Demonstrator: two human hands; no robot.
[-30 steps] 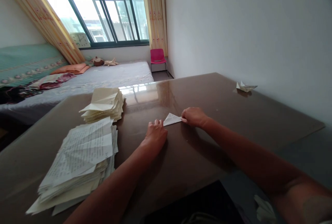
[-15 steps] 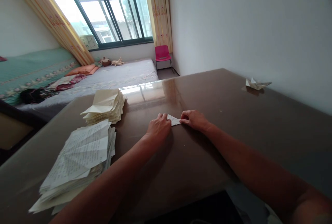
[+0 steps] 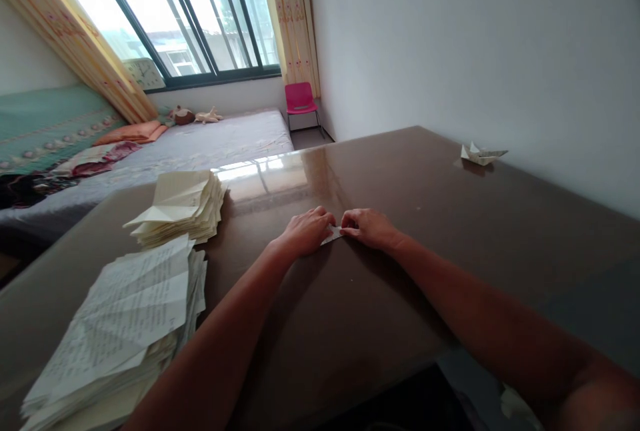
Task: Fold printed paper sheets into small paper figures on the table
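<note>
A small folded piece of paper (image 3: pixel 332 236) with print on it lies low over the brown tabletop (image 3: pixel 380 298), mostly covered by my fingers. My left hand (image 3: pixel 311 228) is closed on its left part, fingers curled over the top. At its right end my right hand (image 3: pixel 369 226) pinches the paper between thumb and fingers. Both hands are close together, with a sliver of white paper showing between them. Far to the right, a folded paper boat (image 3: pixel 481 154) stands on the table near the wall.
On the left lie a stack of creased printed sheets (image 3: pixel 120 311) and, behind it, a stack of yellowish paper (image 3: pixel 183 201). Beyond the table are a bed (image 3: pixel 240 134), a pink chair (image 3: pixel 300 99) and a window. A white wall (image 3: pixel 450 51) borders the table's right side.
My left hand has moved over more of the paper, so less of it shows, and the two hands are closer together. The view has turned slightly to the right.
</note>
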